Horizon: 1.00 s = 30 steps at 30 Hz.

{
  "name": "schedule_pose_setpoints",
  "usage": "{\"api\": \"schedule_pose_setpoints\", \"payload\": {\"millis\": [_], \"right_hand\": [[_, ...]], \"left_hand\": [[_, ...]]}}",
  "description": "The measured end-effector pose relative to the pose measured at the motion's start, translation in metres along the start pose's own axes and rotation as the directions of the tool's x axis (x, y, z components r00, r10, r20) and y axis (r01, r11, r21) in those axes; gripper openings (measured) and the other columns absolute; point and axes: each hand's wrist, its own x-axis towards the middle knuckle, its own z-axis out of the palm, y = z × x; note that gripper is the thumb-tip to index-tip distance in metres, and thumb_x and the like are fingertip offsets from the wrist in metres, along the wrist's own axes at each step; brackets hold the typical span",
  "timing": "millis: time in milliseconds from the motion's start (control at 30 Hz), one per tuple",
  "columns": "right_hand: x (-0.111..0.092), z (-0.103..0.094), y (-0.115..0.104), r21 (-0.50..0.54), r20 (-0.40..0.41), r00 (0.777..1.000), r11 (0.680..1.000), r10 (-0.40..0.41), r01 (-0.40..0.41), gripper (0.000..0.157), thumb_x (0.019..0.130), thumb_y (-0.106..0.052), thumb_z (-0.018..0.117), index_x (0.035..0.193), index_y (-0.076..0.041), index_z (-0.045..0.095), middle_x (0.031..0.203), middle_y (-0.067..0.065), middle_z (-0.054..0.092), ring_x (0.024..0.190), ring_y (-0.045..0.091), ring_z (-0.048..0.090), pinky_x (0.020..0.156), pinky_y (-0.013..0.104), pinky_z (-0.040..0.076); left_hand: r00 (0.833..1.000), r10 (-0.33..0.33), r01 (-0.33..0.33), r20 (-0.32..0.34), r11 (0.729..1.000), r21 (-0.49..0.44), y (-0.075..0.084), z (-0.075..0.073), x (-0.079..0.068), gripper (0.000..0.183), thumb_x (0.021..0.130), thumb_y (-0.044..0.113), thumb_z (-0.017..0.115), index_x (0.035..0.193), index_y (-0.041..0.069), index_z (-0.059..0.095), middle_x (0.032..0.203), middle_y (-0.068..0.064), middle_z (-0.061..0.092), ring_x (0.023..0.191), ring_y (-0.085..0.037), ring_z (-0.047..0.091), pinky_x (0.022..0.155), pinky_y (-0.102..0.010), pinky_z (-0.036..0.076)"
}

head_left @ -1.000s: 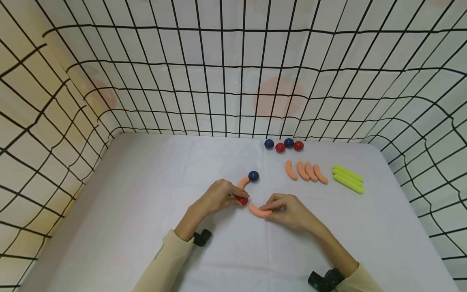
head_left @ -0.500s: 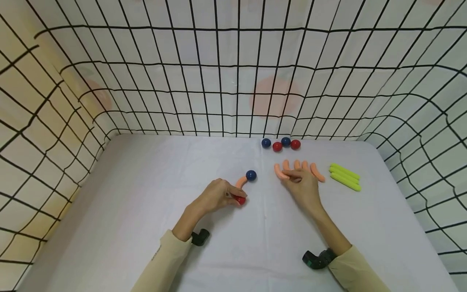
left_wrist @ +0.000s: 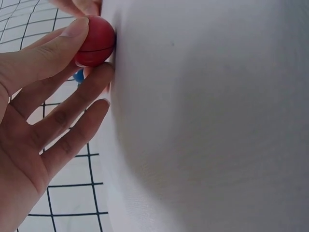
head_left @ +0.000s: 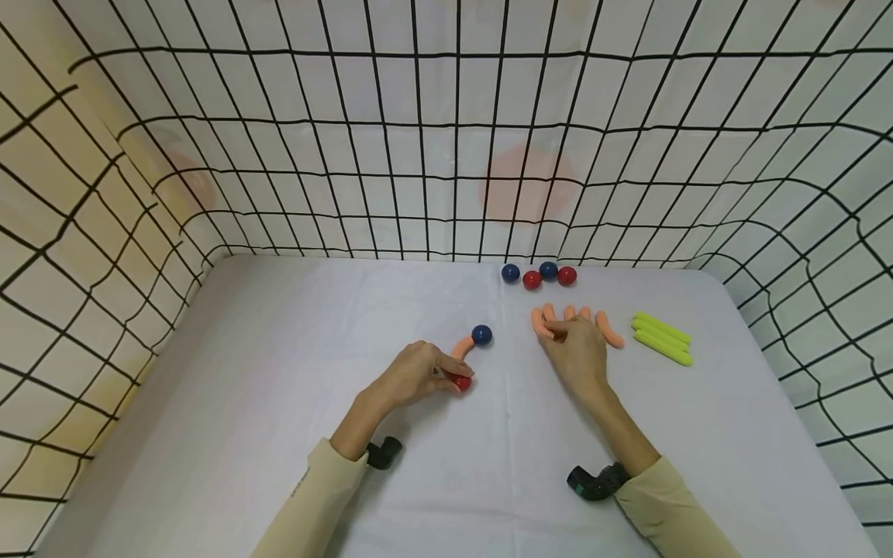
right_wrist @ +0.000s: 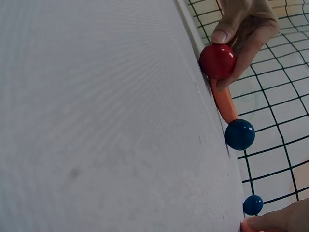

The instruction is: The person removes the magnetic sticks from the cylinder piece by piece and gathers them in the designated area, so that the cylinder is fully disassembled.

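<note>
My left hand pinches a red ball between thumb and fingers, low at the white tabletop. An orange curved stick runs from beside that ball to a blue ball; in the right wrist view the stick spans between the two balls. Farther right, my right hand pinches another orange curved stick at the left end of a row of similar sticks. The hand partly covers several of these; one stick shows whole on its right side.
Behind the row lie two blue balls and two red balls, among them a red ball, close to the black wire grid at the back. Several lime-green sticks lie side by side at the right. Grid walls also rise left and right.
My right hand has carried an orange curved stick from beside the red ball up and right to the stick row, then edged it closer. My left hand keeps its hold on the red ball.
</note>
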Motion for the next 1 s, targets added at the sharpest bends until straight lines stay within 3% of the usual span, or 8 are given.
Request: {"api": "schedule_pose_setpoints", "payload": {"millis": [367,667,767,833,900,1000], "right_hand": [[-0.003,-0.002,-0.005,-0.115,0.001,1.000,0.993,-0.027,0.027,0.027,0.086,-0.006,0.080,0.112,0.002,0.078,0.093,0.020,0.075,0.086,0.031,0.063,0.069,0.044,0.051],[-0.004,-0.002,-0.004,-0.148,-0.026,1.000,0.989,-0.009,0.005,0.027,0.089,-0.011,0.079,0.115,-0.002,0.079,0.094,0.017,0.074,0.087,0.030,0.062,0.069,0.048,0.051],[-0.004,-0.001,-0.008,-0.076,-0.030,0.999,0.997,-0.032,0.029,0.028,0.089,-0.014,0.079,0.115,-0.002,0.079,0.094,0.017,0.071,0.088,0.029,0.060,0.070,0.042,0.048],[-0.004,0.001,-0.010,0.030,0.007,0.998,0.998,-0.062,0.061,0.029,0.090,-0.016,0.080,0.115,-0.003,0.079,0.096,0.016,0.071,0.087,0.027,0.061,0.072,0.034,0.049],[-0.004,0.003,-0.013,0.159,0.077,0.991,0.982,-0.110,0.097,0.030,0.090,-0.018,0.080,0.117,-0.004,0.078,0.100,0.015,0.072,0.085,0.023,0.062,0.072,0.026,0.049],[-0.007,0.007,-0.018,0.291,0.226,0.960,0.952,-0.167,0.097,0.035,0.092,-0.023,0.080,0.124,-0.008,0.076,0.112,0.012,0.073,0.086,0.019,0.067,0.074,0.021,0.053]], "left_hand": [[0.997,-0.016,0.019,0.081,0.999,-0.034,0.000,-0.008,-0.005,0.029,0.084,0.006,0.084,0.113,0.012,0.082,0.108,-0.001,0.081,0.107,-0.016,0.075,0.098,-0.039,0.059],[0.987,-0.074,0.080,0.146,0.996,-0.038,0.001,-0.018,-0.011,0.029,0.086,0.004,0.083,0.113,0.016,0.082,0.114,0.003,0.079,0.118,-0.019,0.070,0.100,-0.041,0.057],[0.983,-0.085,0.086,0.161,0.996,-0.003,0.002,-0.021,-0.012,0.029,0.086,0.005,0.083,0.112,0.019,0.082,0.114,0.005,0.079,0.116,-0.017,0.069,0.092,-0.037,0.057],[0.983,-0.084,0.080,0.164,0.996,0.031,0.003,-0.023,-0.013,0.029,0.086,0.007,0.084,0.112,0.020,0.083,0.112,0.006,0.080,0.114,-0.016,0.069,0.086,-0.032,0.055],[0.983,-0.087,0.078,0.160,0.995,0.065,0.005,-0.026,-0.015,0.029,0.086,0.010,0.085,0.112,0.022,0.083,0.111,0.007,0.080,0.113,-0.015,0.068,0.082,-0.028,0.052],[0.988,-0.094,0.082,0.125,0.992,0.094,0.010,-0.030,-0.017,0.025,0.086,0.018,0.085,0.111,0.021,0.083,0.115,0.007,0.079,0.115,-0.016,0.069,0.083,-0.028,0.051]]}}
